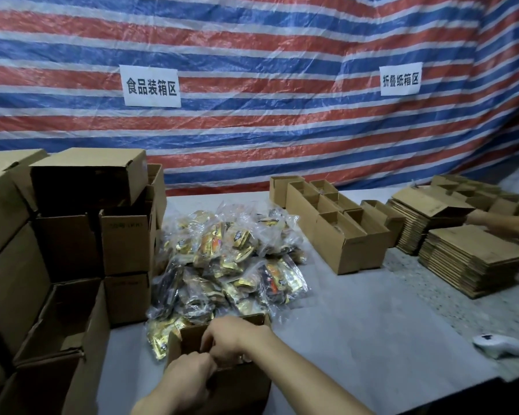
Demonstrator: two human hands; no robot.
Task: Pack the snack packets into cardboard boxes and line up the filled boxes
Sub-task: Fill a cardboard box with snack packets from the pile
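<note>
1. Nearest in the head view, the left grip curls its fingers over the near rim of an open cardboard box and holds it.
2. Over the mouth of that box reaches the right grip, fingers bent down inside and touching the left grip's knuckles. Whether it pinches anything I cannot tell.
3. This box stands at the near side of the grey table, with its far wall up against the heap behind it.
4. Snack packets lie in a loose heap of clear and gold wrappers in the middle of the table, just behind the box. One gold packet lies against the box's left side.
5. Stacked boxes rise at the left, touching the heap. Nearer the camera, an empty box lies on its side with its mouth open.
6. Right of the heap and apart from it, a row of open boxes runs toward the back.
7. Farther right sit flat cardboard stacks. The other person's hand is over them at the frame edge, too blurred to read its fingers.
8. A white device rests near the table's right edge.
9. Behind everything hangs a red, white and blue striped tarp with a left sign and a right sign.
</note>
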